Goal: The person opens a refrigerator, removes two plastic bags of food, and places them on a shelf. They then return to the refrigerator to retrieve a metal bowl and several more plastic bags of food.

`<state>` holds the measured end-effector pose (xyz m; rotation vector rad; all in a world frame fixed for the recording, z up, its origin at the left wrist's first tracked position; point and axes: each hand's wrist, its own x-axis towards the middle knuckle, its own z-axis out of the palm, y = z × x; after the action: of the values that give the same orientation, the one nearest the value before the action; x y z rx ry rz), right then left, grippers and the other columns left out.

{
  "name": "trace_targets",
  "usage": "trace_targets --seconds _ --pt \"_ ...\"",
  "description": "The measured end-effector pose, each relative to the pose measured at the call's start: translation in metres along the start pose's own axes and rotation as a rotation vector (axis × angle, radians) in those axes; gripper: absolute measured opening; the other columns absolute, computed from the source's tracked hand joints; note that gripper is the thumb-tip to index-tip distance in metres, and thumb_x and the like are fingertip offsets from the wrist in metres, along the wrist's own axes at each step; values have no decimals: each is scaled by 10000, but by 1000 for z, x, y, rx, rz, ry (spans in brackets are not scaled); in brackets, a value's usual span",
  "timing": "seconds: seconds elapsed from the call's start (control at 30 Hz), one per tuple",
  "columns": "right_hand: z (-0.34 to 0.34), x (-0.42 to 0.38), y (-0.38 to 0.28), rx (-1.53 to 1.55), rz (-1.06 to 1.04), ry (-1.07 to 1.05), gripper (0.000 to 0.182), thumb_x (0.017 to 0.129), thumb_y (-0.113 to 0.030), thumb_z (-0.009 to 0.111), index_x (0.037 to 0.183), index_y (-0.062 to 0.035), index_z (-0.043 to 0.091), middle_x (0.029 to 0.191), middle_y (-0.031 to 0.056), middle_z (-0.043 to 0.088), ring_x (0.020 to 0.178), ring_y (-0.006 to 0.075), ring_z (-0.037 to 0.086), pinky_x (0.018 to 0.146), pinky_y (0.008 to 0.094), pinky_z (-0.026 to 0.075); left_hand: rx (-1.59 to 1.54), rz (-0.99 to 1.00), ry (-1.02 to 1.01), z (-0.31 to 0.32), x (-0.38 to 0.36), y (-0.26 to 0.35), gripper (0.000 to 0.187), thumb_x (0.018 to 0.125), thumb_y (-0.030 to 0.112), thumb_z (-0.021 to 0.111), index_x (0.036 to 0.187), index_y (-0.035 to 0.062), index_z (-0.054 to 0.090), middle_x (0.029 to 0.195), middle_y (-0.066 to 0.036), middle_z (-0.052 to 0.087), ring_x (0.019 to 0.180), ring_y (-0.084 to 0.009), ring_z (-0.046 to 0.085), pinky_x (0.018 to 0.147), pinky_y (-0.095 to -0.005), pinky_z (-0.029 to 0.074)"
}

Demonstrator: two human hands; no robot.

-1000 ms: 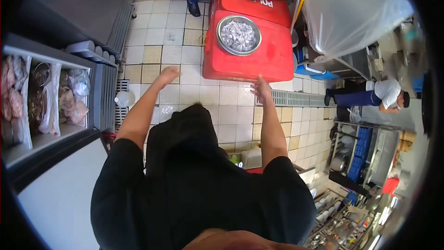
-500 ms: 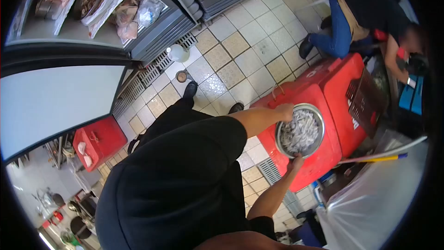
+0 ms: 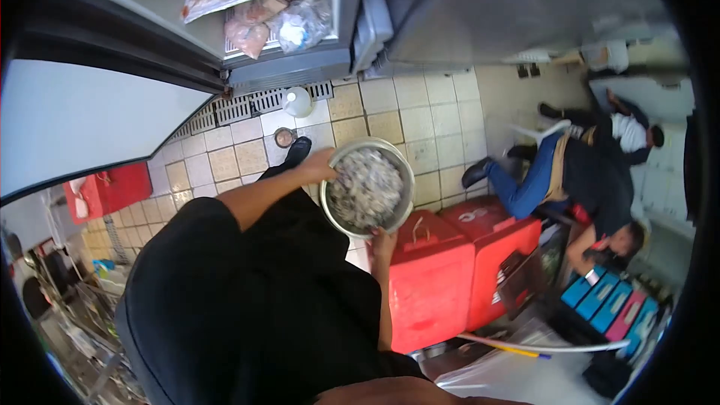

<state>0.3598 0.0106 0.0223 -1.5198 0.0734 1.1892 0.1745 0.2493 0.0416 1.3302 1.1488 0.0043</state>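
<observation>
Red coolers point(image 3: 450, 270) block right; tiled floor point(image 3: 420, 116) ahead open.

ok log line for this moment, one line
left hand: grip on bowl rim | right hand: grip on bowl rim | bowl: full, held above red cooler | fridge: open

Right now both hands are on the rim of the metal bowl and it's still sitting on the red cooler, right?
Not quite. In the head view both hands, left and right, grip the rim of the metal bowl, but it is lifted clear of the red cooler.
</observation>
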Motion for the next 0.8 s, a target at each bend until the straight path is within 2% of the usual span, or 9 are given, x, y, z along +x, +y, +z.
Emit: trace_targets --seconds 0.1,0.27,0.33,0.4,0.47,0.57,0.67,0.7,0.8 --pt "116 52 -17 -143 84 -112 574 662 -13 567 1215 -66 423 1025 71 555 820 168 557 576 295 473 -41 97 300 -102 23 -52 474 606 111 685 1059 30 574 924 -144 631 870 -256 609 799 -349 473" --pt "301 128 -55 -270 87 -340 581 697 -2 559 1244 -96 385 1061 80 544 776 183 576 478 280 482 -210 116 553 -266 29 -28 513 617 97 673 1111 5 568 971 -151 634 896 -254 598 830 -328 455" --pt "358 152 -66 -266 45 -424 561 703 10 547 1232 -91 390 1051 81 544 780 189 580 491 304 502 -213 238 653 -313 35 -13 503 645 45 637 1141 19 554 973 -117 639 903 -211 591 826 -304 446" --pt "413 170 -75 -258 -3 -457 515 710 10 541 1198 -82 403 1011 82 553 753 191 585 476 312 505 -233 280 692 -358 87 -43 518 654 59 635 1161 9 539 996 -149 639 933 -254 593 855 -321 439" --pt "457 184 -83 -233 -66 -437 445 720 -2 542 1144 -69 425 942 86 572 694 188 589 433 303 492 -11 392 881 -392 112 -36 507 664 99 636 1152 -1 546 1041 -179 632 957 -311 595 872 -357 440" --pt "487 236 -87 -312 -150 -485 524 708 5 516 1211 -52 385 1041 117 534 813 218 565 510 355 522 -61 340 995 -408 191 -72 454 707 164 621 1124 -8 565 1099 -204 609 1015 -354 570 902 -387 425" --pt "517 262 -84 -422 -223 -306 528 709 -24 510 1216 4 364 1077 148 522 854 239 532 671 350 504 -171 18 1165 -393 207 -63 394 741 249 590 1043 -2 616 1075 -245 599 1017 -395 554 881 -420 443" --pt "525 272 -78 -434 -325 -245 509 701 -42 508 1179 61 366 1115 196 502 920 296 502 853 337 415 -189 105 1234 -396 214 -65 382 755 247 579 1044 1 616 1076 -243 599 1018 -394 553 884 -421 440" --pt "535 296 -73 -497 -501 -112 529 700 -40 513 1187 98 359 1145 241 484 985 351 475 939 330 326 -247 363 1430 -393 231 -68 351 795 242 545 1047 10 617 1078 -238 599 1022 -392 548 893 -424 432"
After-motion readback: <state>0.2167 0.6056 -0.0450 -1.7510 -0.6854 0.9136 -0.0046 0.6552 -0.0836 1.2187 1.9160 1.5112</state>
